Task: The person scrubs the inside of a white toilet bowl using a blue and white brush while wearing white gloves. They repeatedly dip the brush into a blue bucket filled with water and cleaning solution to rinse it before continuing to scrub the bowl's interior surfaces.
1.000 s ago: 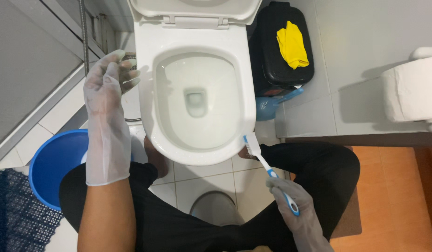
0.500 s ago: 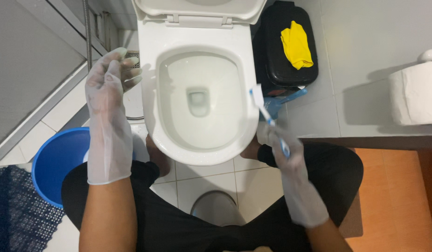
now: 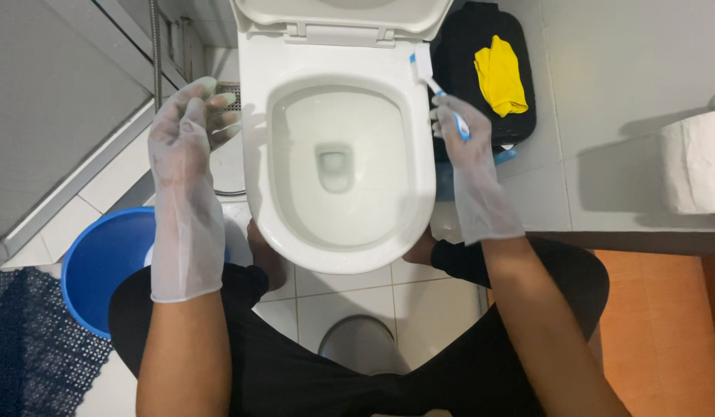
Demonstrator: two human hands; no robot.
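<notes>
Left hand: gloved in a thin translucent glove (image 3: pixel 189 158), it is held open with the fingers spread and nothing gripped; it is raised just beside the left rim of the toilet bowl (image 3: pixel 259 147), apart from it.
Blue bucket: a round blue bucket (image 3: pixel 103 266) is seen on the floor tiles at the lower left, partly hidden by the left forearm and knee; what it holds cannot be told.
Dark mat: an openwork dark mat (image 3: pixel 33 347) is laid at the bottom left corner, just beside the bucket.
Toilet bowl: the white bowl is seen from above with the seat and lid raised; a little clear water is held in the outlet at its middle.
Right hand: also gloved (image 3: pixel 469 154), it is closed around the handle of a blue and white toothbrush (image 3: pixel 438 93).
Toothbrush: the bristle head is set against the upper right of the bowl rim, near the hinge.
Black bin: a black bin (image 3: pixel 458 46) stands just right of the bowl, with a yellow cloth (image 3: pixel 500 77) laid on top.
Paper roll: a white roll (image 3: pixel 693 162) is placed at the right edge.
Open room: bare grey tiles are left between the bin and the roll; the gap between bowl and bin is narrow.
</notes>
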